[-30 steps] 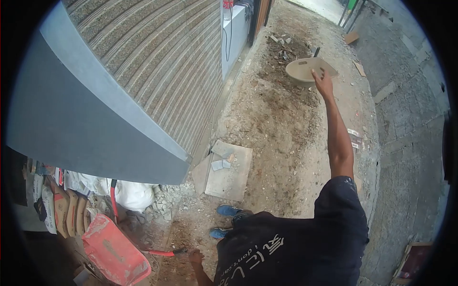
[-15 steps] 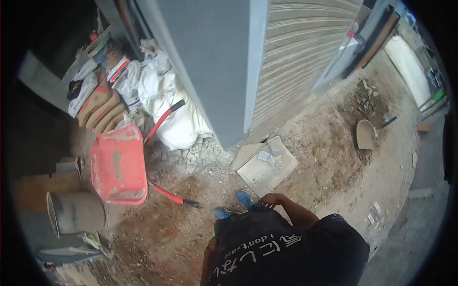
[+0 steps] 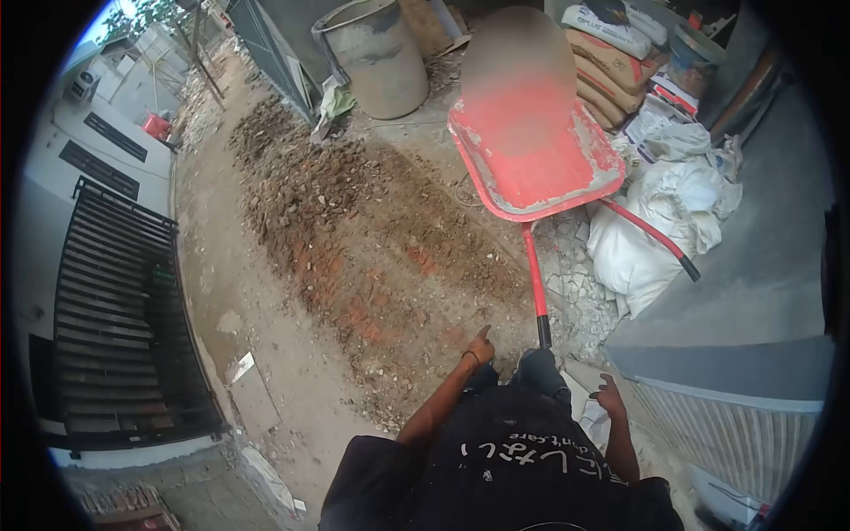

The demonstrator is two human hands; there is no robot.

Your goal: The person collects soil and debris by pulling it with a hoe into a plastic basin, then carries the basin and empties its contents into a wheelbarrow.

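A red wheelbarrow [image 3: 567, 190] stands ahead of me, its tray crusted with dried grey mortar. A blurred patch covers the far part of the tray. Its nearer handle [image 3: 537, 283], red with a black grip, points toward my legs; the farther handle [image 3: 651, 232] points to the right. My left hand [image 3: 480, 346], with a dark band at the wrist, hangs left of the nearer grip, apart from it, fingers loosely extended and nothing held. Out to the right is my right hand [image 3: 608, 396], fingers apart and empty, below the handles and touching neither.
Dug soil and rubble [image 3: 328, 212] spread across the ground at left. A large grey bin [image 3: 376, 66] stands beyond. White sacks [image 3: 646, 230] and stacked brown bags [image 3: 606, 75] lie behind the wheelbarrow. A grey wall [image 3: 735, 301] bounds the right, a black barred gate [image 3: 115, 319] the left.
My view has swung left, so the wheelbarrow now lies ahead of me instead of at far left. My right hand has moved from my front out to the side; my left hand has come into view.
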